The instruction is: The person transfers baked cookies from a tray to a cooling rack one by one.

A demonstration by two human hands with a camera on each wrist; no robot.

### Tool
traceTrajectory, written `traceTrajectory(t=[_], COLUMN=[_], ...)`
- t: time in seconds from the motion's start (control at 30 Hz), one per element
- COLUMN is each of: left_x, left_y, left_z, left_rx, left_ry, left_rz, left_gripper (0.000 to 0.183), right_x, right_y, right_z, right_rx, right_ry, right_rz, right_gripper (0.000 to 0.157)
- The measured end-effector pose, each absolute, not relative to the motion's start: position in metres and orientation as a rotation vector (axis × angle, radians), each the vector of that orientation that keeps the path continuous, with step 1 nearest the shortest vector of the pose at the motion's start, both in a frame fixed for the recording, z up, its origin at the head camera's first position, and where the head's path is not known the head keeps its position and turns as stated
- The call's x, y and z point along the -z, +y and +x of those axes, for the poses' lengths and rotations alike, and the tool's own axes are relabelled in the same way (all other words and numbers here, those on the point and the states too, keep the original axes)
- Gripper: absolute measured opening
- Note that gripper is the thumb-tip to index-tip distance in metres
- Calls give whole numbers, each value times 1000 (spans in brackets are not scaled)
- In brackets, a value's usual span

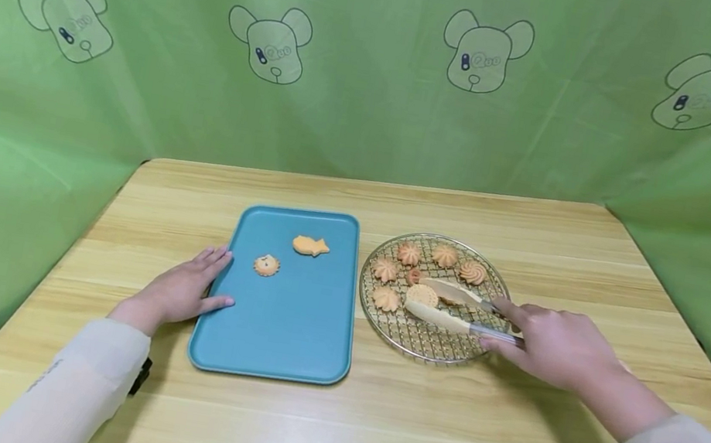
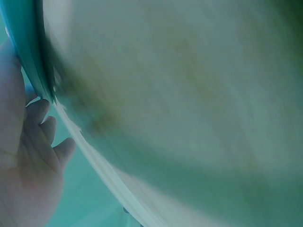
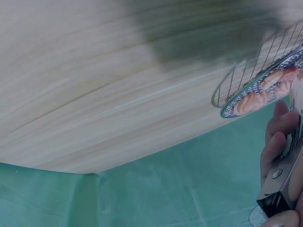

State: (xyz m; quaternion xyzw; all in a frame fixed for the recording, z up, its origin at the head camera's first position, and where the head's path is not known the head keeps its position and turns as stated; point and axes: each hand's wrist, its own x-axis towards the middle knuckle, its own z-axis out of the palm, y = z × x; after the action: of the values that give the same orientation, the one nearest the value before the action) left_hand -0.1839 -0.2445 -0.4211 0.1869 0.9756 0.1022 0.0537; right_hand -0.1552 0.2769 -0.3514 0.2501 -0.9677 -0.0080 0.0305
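From where I stand, a green curtain (image 1: 371, 130) backs a wooden table (image 1: 418, 436); on it a blue tray (image 1: 276, 334) lies just beside a round wire rack (image 1: 403, 332), the tray to the person's left, the rack to the right; the left hand (image 1: 184, 285) rests at the tray's left edge, fingers loosely extended, thumb over the rim; the right hand (image 1: 554, 345) has its fingers curled round the metal tongs (image 1: 445, 320).

The round biscuit (image 1: 421, 295) lies on the rack, straight out to the left of the right hand, which is much the nearer of the two; being round, it shows no long axis, while the tongs run almost sideways, tips toward the tray; those tips stand apart, one on the far side of the biscuit, one on the near; whether both press it I cannot tell.

A small ring biscuit (image 1: 414, 277) sits by the far tip; flower-shaped biscuits (image 1: 410, 253) line the rack's far and left side; a fish-shaped biscuit (image 1: 307, 245) and a smaller face biscuit (image 1: 267, 265) lie on the tray.
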Motion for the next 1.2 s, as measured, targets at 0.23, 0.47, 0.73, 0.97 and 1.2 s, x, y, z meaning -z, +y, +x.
traceTrajectory(t=[0.23, 0.47, 0.73, 0.97, 1.2], left_x=[420, 419, 420, 422, 422], left_y=[-244, -244, -244, -244, -244], left_z=[-183, -181, -183, -183, -182], left_rx=[-314, -318, -316, -320, -321], left_ry=[2966, 2968, 2968, 2969, 2973], left_rz=[572, 574, 566, 558, 558], left_gripper=[80, 80, 80, 81, 80], right_x=[356, 357, 355, 357, 359], right_y=[280, 280, 280, 278, 270], right_z=[-157, -157, -156, -158, -159], right_rx=[23, 13, -3, 11, 16], right_ry=[-2975, -2990, -2984, -2995, -3015], right_rz=[807, 804, 788, 761, 731], right_gripper=[71, 74, 77, 82, 91])
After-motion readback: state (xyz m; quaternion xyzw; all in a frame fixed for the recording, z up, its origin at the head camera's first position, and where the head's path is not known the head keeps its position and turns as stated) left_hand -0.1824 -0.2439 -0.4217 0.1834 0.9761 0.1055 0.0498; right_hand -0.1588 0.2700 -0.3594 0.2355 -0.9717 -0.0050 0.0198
